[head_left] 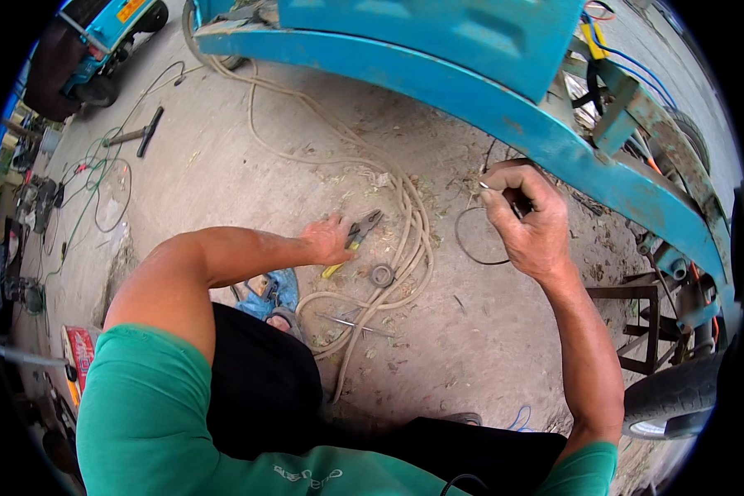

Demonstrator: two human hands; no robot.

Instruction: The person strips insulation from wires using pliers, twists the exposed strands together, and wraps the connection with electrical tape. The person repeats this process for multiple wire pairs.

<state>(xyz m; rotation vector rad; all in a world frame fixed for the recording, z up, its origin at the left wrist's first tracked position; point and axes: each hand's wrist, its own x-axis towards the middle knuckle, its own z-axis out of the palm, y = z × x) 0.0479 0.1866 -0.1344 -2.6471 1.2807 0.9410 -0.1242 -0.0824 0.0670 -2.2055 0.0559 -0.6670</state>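
From my remote seat I look down over the person's green-sleeved shoulders onto a dusty concrete floor; the left hand (pixel 326 240) is stretched out to about ten o'clock of picture centre, its fingers resting on the pliers (pixel 355 240) with yellow-and-dark grips, which lie flat on the ground. Whether the fingers have closed round the handles I cannot tell; they look only laid against them, as a hand does when reaching without looking.

The right hand (pixel 527 221) sits at about two o'clock, raised off the floor and clenched, pinching the end of a thin black wire (pixel 471 240) between thumb and forefinger; the wire drops in a loose loop at the hand's nine o'clock, which suggests it is held up to keep the end handy near the blue metal frame (pixel 504 107) just behind it.

A pale coiled rope (pixel 409 240) runs between the two hands; a small roll of tape (pixel 382 275) rests against it at the pliers' four o'clock. A hammer (pixel 136 134) lies well apart at ten o'clock; a tyre (pixel 674 397) shows at four o'clock.
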